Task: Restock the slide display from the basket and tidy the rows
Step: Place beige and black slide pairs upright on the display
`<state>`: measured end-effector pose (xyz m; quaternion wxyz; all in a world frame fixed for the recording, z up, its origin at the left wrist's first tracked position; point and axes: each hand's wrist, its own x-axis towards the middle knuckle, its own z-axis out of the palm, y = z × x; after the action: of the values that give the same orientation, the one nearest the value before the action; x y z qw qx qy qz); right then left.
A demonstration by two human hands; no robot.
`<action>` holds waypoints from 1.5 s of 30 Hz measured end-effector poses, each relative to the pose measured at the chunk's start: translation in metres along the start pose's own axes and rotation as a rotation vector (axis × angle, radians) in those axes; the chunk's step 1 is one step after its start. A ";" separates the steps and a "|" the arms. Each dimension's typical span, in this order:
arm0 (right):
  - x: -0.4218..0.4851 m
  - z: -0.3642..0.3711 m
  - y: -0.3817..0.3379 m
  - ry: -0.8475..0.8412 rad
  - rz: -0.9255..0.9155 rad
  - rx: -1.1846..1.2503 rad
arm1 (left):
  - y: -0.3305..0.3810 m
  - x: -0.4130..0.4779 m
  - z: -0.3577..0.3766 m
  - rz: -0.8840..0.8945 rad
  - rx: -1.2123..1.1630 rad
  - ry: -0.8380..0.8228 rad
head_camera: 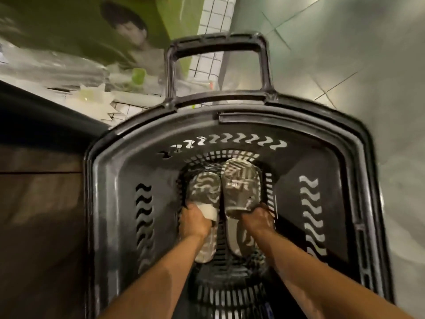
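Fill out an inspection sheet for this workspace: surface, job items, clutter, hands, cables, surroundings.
Surface: basket, black slotted plastic, seen from above; its handle is at the far end.
Job's things: two grey-and-white patterned slides lie side by side on the basket bottom, left slide and right slide.
Clutter: nothing seen.
Hands: left hand grips the left slide; right hand grips the right slide.
Cables: nothing seen.
Surroundings: grey tiled floor at right; dark wooden panel at left; green board and white wire grid beyond, blurred.
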<state>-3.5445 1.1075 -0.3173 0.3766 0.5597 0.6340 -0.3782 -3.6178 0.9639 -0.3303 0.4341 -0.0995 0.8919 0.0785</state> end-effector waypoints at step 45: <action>-0.536 -0.307 -0.001 -0.161 -0.237 0.791 | 0.020 -0.480 -0.369 0.059 -1.183 -0.241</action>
<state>-3.5138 1.1563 0.2982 0.1350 0.5531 0.4682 -0.6758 -3.6134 0.9520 0.2754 0.4009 -0.2898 0.6438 0.5838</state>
